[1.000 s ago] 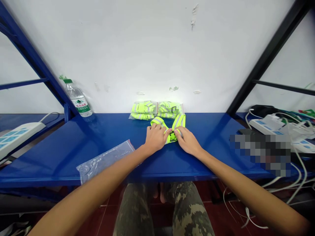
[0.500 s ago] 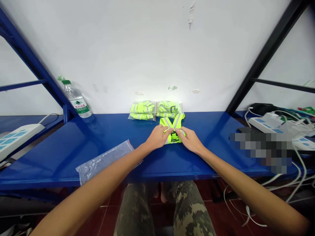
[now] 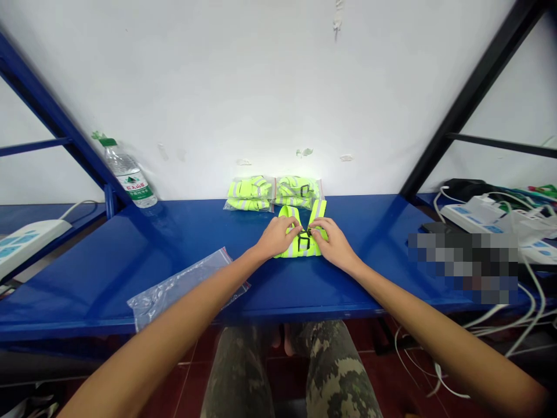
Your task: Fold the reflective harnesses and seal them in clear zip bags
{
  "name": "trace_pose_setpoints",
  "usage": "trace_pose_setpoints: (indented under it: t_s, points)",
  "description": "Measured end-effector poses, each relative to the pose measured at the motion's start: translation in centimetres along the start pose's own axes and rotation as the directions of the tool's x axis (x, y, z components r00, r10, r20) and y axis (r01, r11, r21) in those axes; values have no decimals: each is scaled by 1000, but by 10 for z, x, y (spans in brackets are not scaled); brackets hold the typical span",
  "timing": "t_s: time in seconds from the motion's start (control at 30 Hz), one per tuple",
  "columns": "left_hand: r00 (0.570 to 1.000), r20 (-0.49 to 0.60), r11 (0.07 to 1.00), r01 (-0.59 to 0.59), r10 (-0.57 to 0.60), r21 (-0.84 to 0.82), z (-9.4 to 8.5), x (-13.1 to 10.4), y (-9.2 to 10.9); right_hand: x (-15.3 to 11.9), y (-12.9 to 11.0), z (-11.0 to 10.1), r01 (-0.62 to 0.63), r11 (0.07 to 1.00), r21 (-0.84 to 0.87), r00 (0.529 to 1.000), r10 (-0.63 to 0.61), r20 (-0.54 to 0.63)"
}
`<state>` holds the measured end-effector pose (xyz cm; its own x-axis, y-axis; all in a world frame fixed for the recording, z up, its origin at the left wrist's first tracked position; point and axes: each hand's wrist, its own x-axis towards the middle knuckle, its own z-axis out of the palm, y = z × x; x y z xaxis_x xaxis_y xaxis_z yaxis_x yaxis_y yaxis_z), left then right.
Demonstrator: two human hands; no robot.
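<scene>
A neon yellow reflective strap vest (image 3: 301, 242) with grey bands lies folded on the blue shelf (image 3: 369, 273). My left hand (image 3: 277, 235) pinches its left side and my right hand (image 3: 331, 242) pinches its right side, fingertips meeting near a black buckle at the middle. Just behind it, against the white wall, sit two clear bags holding folded yellow vests (image 3: 272, 193). An empty clear zip bag (image 3: 183, 284) lies on the shelf to the left of my left forearm.
A water bottle (image 3: 126, 174) with a green cap leans at the back left by a blue post. A white power strip (image 3: 26, 247) lies far left. More power strips and cables (image 3: 491, 217) crowd the right side. My camouflage trousers show below the shelf edge.
The spread straps of the vest have been folded inward into a compact bundle. Both hands shifted slightly away from me and closed in over the buckle.
</scene>
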<state>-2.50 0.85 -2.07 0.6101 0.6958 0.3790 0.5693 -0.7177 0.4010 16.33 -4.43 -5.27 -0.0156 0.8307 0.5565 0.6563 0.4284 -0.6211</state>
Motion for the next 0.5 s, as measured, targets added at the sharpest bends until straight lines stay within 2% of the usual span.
trace_pose_setpoints:
  t_s: [0.1, 0.17, 0.23, 0.37, 0.5]
  points:
    - [997, -58, 979, 55, -44, 196, 1, -3, 7, 0, 4, 2, -23, 999, -24, 999, 22, -26]
    - [995, -89, 932, 80, -52, 352, 1, -5, 16, 0, 4, 2, -29, 999, -35, 1000, 29, -10]
    - [997, -61, 889, 62, -38, 453, -1, -8, 25, 0, 4, 2, -29, 998, -48, 999, 30, 16]
    - [999, 17, 877, 22, -34, 481, -7, -16, 38, 1, 0, 1, -27, 995, -93, 997, 34, 66]
    - [992, 77, 875, -122, 97, 468, -10, -27, 40, -1, -4, 2, -46, 992, -116, 996, 54, 67]
